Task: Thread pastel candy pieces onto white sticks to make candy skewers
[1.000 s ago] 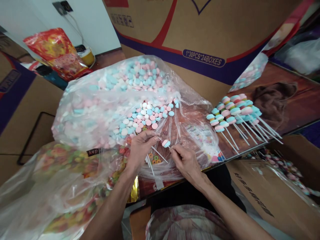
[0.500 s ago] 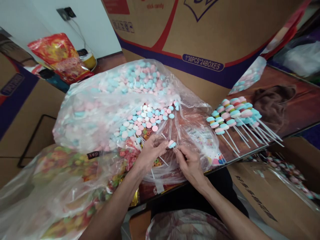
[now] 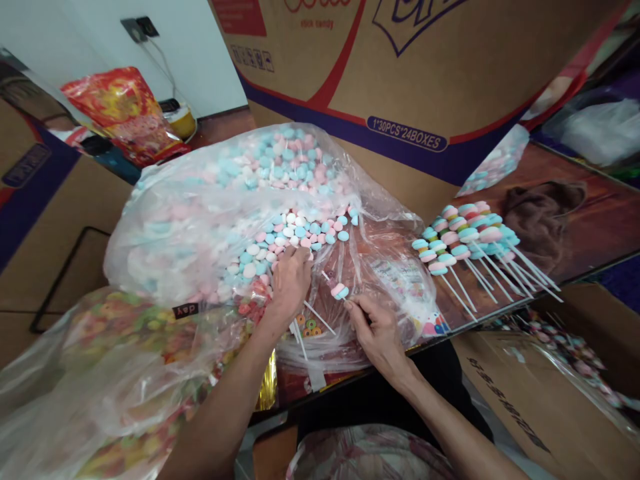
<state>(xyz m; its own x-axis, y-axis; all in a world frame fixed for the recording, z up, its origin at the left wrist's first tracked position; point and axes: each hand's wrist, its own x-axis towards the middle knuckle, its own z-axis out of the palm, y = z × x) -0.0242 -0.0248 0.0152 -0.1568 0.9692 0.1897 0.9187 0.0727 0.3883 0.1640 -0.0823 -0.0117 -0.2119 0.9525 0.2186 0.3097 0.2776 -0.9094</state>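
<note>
My right hand pinches a white stick below its candies. Threaded on that candy skewer are pink, white and blue pieces, with a small reddish piece above them; its tip points up and left. My left hand is at the near edge of the loose pastel candies, fingers bent down and close together; whatever is between the fingertips is hidden. The candies spill from a large clear plastic bag. Below my left hand lie bare white sticks and several ring-shaped candies.
Finished-looking candy skewers lie piled at the right, beside a brown cloth. A big carton stands behind. A bag of coloured gummies lies front left. An open carton sits below the table's right edge.
My left hand has left the candy skewer and moved up and left to the loose candies. My right hand still holds the skewer in nearly the same place.
</note>
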